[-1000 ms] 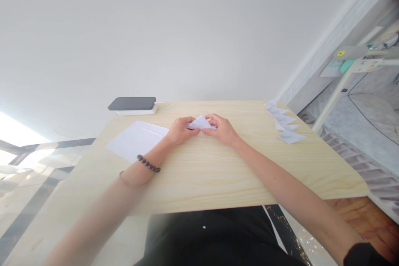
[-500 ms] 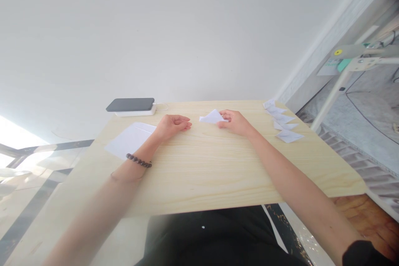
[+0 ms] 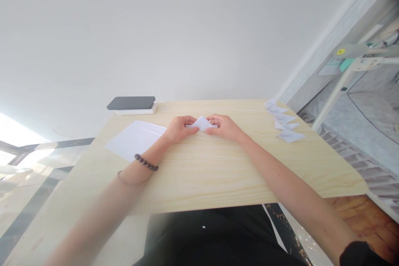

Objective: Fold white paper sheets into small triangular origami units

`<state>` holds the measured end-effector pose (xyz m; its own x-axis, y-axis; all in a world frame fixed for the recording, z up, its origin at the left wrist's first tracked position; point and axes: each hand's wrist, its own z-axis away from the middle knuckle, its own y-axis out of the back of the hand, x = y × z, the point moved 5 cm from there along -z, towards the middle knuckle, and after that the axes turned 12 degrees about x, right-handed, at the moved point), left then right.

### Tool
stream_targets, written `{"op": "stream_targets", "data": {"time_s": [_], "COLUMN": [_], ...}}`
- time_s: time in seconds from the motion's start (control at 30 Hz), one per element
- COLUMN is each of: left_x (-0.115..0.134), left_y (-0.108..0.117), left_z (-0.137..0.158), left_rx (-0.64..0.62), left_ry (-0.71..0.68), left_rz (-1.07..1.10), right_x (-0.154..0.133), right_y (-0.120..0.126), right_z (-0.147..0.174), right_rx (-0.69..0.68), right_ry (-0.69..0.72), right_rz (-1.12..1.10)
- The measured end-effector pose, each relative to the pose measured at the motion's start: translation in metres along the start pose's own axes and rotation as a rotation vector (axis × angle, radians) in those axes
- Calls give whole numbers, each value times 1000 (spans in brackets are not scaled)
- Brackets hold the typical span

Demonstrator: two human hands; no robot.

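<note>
A small folded piece of white paper (image 3: 202,123), peaked in the middle, is held between both hands over the middle of the table. My left hand (image 3: 182,129) grips its left end, thumb in front and fingers behind. At the opposite end, my right hand (image 3: 225,127) pinches the paper in the same way. Beside my left forearm lie flat white paper sheets (image 3: 132,139). Several folded white paper pieces (image 3: 290,135) sit in an overlapping row at the table's right side.
The light wooden table (image 3: 212,174) stands against a pale wall (image 3: 199,33). At its back left, a dark phone (image 3: 131,102) rests on a white box (image 3: 137,112), with a white cable at its right end. A white metal frame (image 3: 332,99) rises beyond the right edge.
My left hand has moved right and taken hold of the folded paper's left end. My right hand has brought the paper slightly left and lower.
</note>
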<state>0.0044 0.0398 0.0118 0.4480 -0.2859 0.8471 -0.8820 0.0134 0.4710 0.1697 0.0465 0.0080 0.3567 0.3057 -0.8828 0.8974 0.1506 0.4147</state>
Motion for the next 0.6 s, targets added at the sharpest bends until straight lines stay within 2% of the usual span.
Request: {"op": "stream_targets", "data": {"time_s": [0.27, 0.47, 0.6], "left_x": [5, 4, 1], "left_y": [2, 3, 0], "left_z": [0, 2, 2], "left_rx": [7, 6, -94], "left_ry": [-65, -32, 36], "left_rz": [-198, -137, -60], "right_x": [5, 1, 5], "right_y": [4, 4, 11], "right_z": [-1, -1, -3], "right_rx": [24, -3, -35], "right_ry": [-11, -10, -17], "right_rz": [44, 25, 14]}}
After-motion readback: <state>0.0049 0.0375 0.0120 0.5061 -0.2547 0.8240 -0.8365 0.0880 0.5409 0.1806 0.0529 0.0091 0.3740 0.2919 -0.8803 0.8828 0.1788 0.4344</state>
